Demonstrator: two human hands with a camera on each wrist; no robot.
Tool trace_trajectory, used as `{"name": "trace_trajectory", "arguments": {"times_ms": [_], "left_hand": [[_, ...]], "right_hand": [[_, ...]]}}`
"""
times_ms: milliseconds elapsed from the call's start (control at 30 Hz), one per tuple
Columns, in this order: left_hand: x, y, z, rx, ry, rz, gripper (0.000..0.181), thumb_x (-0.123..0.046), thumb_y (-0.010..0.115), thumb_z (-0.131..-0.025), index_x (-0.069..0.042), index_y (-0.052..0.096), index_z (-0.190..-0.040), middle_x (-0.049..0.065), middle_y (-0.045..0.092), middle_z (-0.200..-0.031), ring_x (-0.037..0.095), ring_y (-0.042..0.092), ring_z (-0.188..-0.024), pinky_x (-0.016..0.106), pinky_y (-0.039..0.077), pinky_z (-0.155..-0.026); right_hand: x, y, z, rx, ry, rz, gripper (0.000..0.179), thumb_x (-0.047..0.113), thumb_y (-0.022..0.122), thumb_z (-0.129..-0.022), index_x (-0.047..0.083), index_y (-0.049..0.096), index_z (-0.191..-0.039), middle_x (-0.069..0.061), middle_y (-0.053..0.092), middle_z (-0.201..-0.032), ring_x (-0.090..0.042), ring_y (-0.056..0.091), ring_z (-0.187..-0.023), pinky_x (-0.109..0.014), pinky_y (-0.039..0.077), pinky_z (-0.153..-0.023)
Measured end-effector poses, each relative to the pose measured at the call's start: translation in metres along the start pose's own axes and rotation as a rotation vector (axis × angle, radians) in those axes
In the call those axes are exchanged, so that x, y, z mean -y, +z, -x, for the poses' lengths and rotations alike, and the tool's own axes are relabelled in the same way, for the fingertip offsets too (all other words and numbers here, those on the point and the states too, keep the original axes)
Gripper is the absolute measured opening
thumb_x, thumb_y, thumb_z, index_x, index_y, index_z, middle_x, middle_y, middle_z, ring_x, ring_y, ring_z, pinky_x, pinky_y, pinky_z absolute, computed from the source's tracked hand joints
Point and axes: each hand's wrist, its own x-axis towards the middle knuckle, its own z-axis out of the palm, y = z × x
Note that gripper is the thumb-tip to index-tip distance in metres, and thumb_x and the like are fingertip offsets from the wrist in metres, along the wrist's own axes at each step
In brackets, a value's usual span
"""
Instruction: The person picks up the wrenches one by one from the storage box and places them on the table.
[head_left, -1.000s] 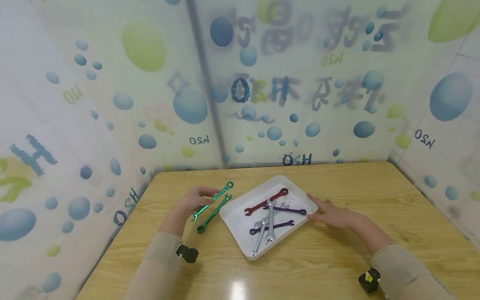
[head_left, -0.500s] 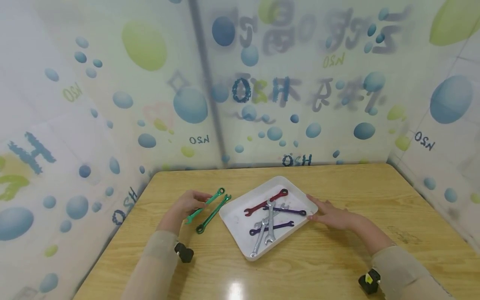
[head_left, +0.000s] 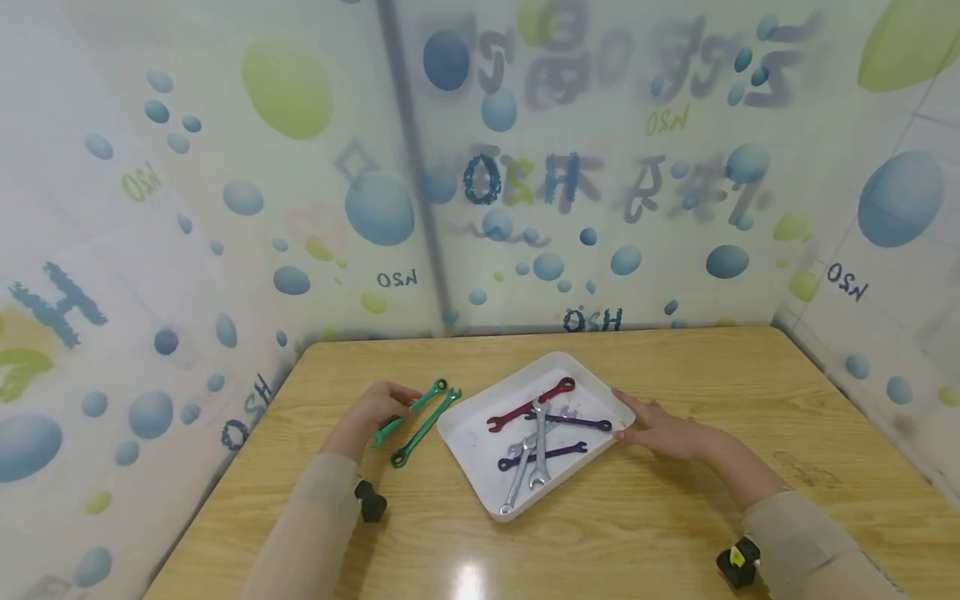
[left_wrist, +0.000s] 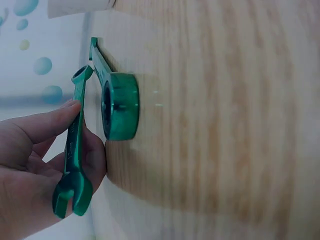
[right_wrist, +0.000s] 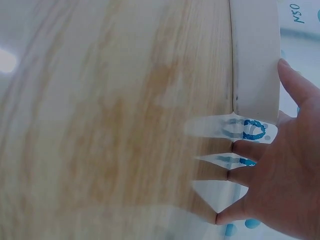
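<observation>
My left hand [head_left: 378, 408] pinches a shiny green combination wrench [left_wrist: 75, 142] between thumb and fingers, its open end toward the wrist camera. A second green wrench [head_left: 426, 429] lies on the table just right of it, its ring end [left_wrist: 121, 105] large in the left wrist view. At the right corner of a shallow white tray [head_left: 474, 412], my right hand [head_left: 667, 429] spreads around the corner. Its thumb [right_wrist: 295, 82] lies at the rim, while the other fingers extend down to the tabletop.
Inside the tray lie a red wrench [head_left: 525, 407], two purple wrenches, one being this front one [head_left: 562, 452], and several silver wrenches [head_left: 541, 454] crossing each other. The wooden table [head_left: 600, 533] meets a patterned curtain [head_left: 510, 250] at its back edge.
My left hand has lowered the green wrench slightly toward the left, closer to the tabletop beside the other green one. The right hand and tray have stayed put.
</observation>
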Motion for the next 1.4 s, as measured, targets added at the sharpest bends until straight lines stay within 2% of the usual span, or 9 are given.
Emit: {"name": "trace_trajectory", "arguments": {"times_ms": [267, 433, 633, 800, 1033, 1200, 1300, 1400], "left_hand": [[-0.002, 0.000, 0.005, -0.030, 0.006, -0.096, 0.037, 0.012, 0.068, -0.080, 0.004, 0.068, -0.116, 0.019, 0.064, -0.111, 0.027, 0.061, -0.099, 0.037, 0.052, -0.085], [-0.001, 0.001, 0.004, -0.055, -0.013, -0.118, 0.035, 0.011, 0.068, -0.081, 0.002, 0.070, -0.114, 0.016, 0.064, -0.108, 0.024, 0.062, -0.093, 0.033, 0.054, -0.078], [-0.004, 0.002, 0.002, -0.047, -0.012, -0.159, 0.033, 0.008, 0.071, -0.081, 0.002, 0.070, -0.114, 0.015, 0.067, -0.105, 0.020, 0.064, -0.087, 0.032, 0.054, -0.074], [-0.006, 0.000, 0.001, -0.024, -0.018, -0.164, 0.030, 0.008, 0.071, -0.081, 0.001, 0.071, -0.111, 0.014, 0.069, -0.102, 0.020, 0.065, -0.086, 0.031, 0.054, -0.075], [-0.004, 0.001, -0.001, -0.051, -0.048, -0.155, 0.030, 0.008, 0.072, -0.081, 0.000, 0.072, -0.110, 0.016, 0.068, -0.104, 0.023, 0.066, -0.090, 0.034, 0.055, -0.077], [-0.009, -0.001, 0.003, -0.038, -0.016, -0.160, 0.027, 0.008, 0.073, -0.079, 0.000, 0.073, -0.105, 0.016, 0.070, -0.098, 0.021, 0.067, -0.085, 0.032, 0.055, -0.073], [-0.009, -0.001, 0.003, -0.064, -0.014, -0.160, 0.028, 0.007, 0.072, -0.081, 0.003, 0.071, -0.109, 0.015, 0.070, -0.095, 0.020, 0.066, -0.080, 0.031, 0.055, -0.071], [-0.010, -0.002, 0.004, -0.092, -0.025, -0.113, 0.032, 0.004, 0.069, -0.084, 0.005, 0.067, -0.116, 0.016, 0.070, -0.097, 0.020, 0.065, -0.078, 0.032, 0.055, -0.071]], "right_hand": [[-0.001, 0.000, -0.001, 0.001, -0.001, -0.008, 0.083, 0.055, 0.048, -0.097, 0.015, 0.008, -0.157, -0.030, 0.006, -0.157, -0.057, -0.008, -0.138, -0.083, -0.004, -0.091], [-0.004, 0.001, -0.003, -0.002, 0.000, -0.001, 0.082, 0.054, 0.049, -0.097, 0.015, 0.009, -0.157, -0.030, 0.007, -0.157, -0.057, -0.008, -0.138, -0.082, -0.002, -0.092], [-0.001, 0.001, -0.001, -0.005, -0.003, -0.001, 0.082, 0.053, 0.050, -0.097, 0.015, 0.009, -0.157, -0.030, 0.008, -0.157, -0.057, -0.007, -0.138, -0.083, -0.001, -0.092], [0.001, 0.001, 0.000, -0.006, -0.002, 0.007, 0.082, 0.053, 0.049, -0.097, 0.014, 0.009, -0.157, -0.030, 0.008, -0.157, -0.057, -0.007, -0.138, -0.083, -0.002, -0.092], [0.001, 0.000, 0.002, -0.004, -0.023, -0.015, 0.083, 0.053, 0.049, -0.097, 0.014, 0.008, -0.157, -0.032, 0.005, -0.156, -0.059, -0.009, -0.137, -0.084, -0.006, -0.088], [0.000, -0.001, 0.002, -0.009, -0.017, -0.022, 0.083, 0.054, 0.049, -0.097, 0.015, 0.008, -0.157, -0.031, 0.005, -0.156, -0.058, -0.009, -0.137, -0.083, -0.006, -0.089], [-0.002, 0.000, 0.000, -0.017, -0.004, -0.007, 0.083, 0.055, 0.049, -0.097, 0.015, 0.009, -0.157, -0.029, 0.007, -0.157, -0.057, -0.008, -0.138, -0.083, -0.006, -0.091], [-0.003, 0.002, -0.001, -0.020, 0.001, 0.018, 0.082, 0.055, 0.048, -0.097, 0.015, 0.010, -0.157, -0.029, 0.008, -0.157, -0.057, -0.007, -0.138, -0.083, -0.005, -0.090]]}}
